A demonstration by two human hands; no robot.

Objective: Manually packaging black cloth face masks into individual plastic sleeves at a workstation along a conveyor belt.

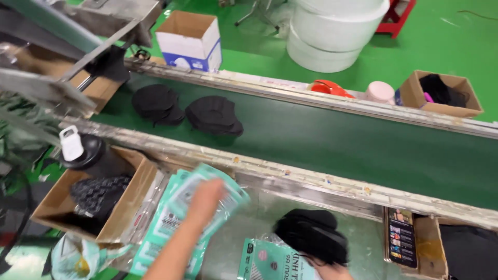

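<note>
- Conveyor belt [363, 150]: dark green, carrying two stacks of black masks [187, 110] at its far left; it runs just beyond the desk [259, 207], so the stacks pass within arm's reach.
- Teal pouches [176, 218]: a fanned pile on the desk at left, beside a cardboard box [129, 207] holding dark goods, apparently kept close for quick picking.
- Left hand [206, 199]: blurred, fingers loosely curled on the topmost teal pouch; whether it grips or merely touches cannot be told.
- Right hand [327, 269]: mostly out of view at the lower edge, apparently closed on a black mask bundle [311, 236], held just above another teal pouch [272, 262].
- Phone [402, 237]: flat at the desk's right.
</note>
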